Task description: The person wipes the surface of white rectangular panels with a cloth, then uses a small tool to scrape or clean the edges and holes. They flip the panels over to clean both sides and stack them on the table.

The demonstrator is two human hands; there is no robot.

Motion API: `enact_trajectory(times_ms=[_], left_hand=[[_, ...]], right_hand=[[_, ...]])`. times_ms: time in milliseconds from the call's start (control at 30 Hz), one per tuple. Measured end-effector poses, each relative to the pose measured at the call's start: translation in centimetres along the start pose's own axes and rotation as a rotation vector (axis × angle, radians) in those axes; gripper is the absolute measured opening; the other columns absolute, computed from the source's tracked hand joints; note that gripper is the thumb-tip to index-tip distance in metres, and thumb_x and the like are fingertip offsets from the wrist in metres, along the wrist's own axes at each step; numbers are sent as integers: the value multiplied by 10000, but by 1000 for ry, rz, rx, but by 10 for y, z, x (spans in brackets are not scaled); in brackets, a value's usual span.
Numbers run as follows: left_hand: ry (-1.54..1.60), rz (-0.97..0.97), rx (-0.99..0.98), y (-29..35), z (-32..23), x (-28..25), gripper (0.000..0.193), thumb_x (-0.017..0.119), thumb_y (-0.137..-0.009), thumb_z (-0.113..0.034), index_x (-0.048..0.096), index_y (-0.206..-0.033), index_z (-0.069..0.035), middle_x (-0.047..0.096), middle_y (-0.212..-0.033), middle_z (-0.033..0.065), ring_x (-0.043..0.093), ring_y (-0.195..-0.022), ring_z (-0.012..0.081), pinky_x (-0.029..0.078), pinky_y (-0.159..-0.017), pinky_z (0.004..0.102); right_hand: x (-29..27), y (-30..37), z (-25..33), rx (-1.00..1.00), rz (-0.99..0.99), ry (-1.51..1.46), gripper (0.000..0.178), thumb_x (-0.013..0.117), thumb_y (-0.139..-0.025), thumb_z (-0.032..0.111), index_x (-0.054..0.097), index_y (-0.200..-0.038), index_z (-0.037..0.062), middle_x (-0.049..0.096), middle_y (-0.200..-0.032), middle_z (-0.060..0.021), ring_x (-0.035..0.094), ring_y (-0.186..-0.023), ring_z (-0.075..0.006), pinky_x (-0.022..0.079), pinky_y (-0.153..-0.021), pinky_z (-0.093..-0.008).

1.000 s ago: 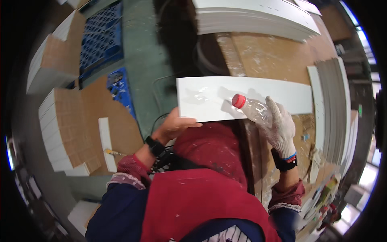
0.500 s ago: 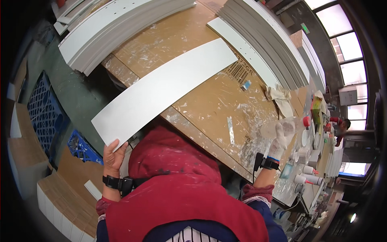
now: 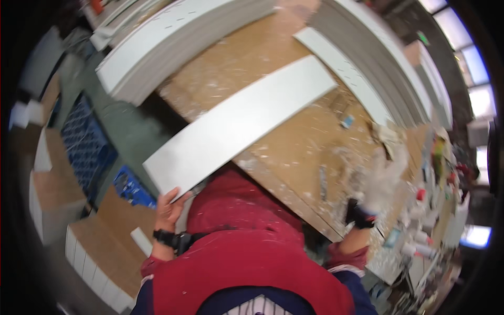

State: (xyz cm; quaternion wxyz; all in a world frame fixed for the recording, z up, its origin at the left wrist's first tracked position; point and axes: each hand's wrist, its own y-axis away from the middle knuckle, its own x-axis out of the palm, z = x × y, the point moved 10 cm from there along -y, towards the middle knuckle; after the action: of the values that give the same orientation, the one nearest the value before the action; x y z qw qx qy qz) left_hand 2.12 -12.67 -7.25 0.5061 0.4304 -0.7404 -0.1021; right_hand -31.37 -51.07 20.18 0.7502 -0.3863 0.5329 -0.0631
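Workshop setting: brown particle-board workbench (image 3: 294,142), heavily spattered with white residue, flanked by stacks of white panels (image 3: 173,42) at upper left and along the right; blue crate (image 3: 84,147) on the floor at left; bottles and small containers (image 3: 425,220) crowded on the bench's right end. Item in hand: long white board (image 3: 241,121), lying diagonally across the bench with its lower left end overhanging the edge. Left hand (image 3: 169,209), bare, fingers curled and clamped on that overhanging corner. Right hand (image 3: 380,181), in a white glove, blurred over the bench's right portion; whether its fingers are apart or together cannot be told, nor what it touches. Handling judgement: a one-corner hold leaves the board prone to pivot; keeping it flat on the bench would steady it.
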Motion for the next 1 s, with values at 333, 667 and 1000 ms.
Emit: enact_trajectory(times_ms=[333, 667, 1000], left_hand=[[-76, 81, -44, 9, -4, 42, 504, 607, -806, -44, 417, -1272, -21, 541, -1166, 115, 575, -1034, 230, 547, -800, 359], [-35, 177, -46, 1, -2, 51, 551, 551, -832, -24, 338, -1340, -33, 484, -1264, 142, 541, -1106, 272, 534, -817, 397], [72, 255, -39, 3, -1, 59, 508, 536, -839, 28, 360, -1311, -40, 507, -1232, 137, 553, -1082, 261, 498, -877, 413]], right_hand=[[248, -39, -364, 725, 582, 140, 686, 428, -851, 582, 607, -1045, -51, 650, -895, -196, 620, -787, -270, 484, -691, -381], [116, -142, -1, 81, 154, -367, 439, 537, -876, 114, 438, -1299, 52, 588, -977, -71, 554, -789, -133, 478, -699, -252], [98, 157, 418, -1330, 1120, -558, 617, 684, -586, 41, 483, -1168, 87, 544, -907, -93, 584, -820, -294, 499, -675, -383]])
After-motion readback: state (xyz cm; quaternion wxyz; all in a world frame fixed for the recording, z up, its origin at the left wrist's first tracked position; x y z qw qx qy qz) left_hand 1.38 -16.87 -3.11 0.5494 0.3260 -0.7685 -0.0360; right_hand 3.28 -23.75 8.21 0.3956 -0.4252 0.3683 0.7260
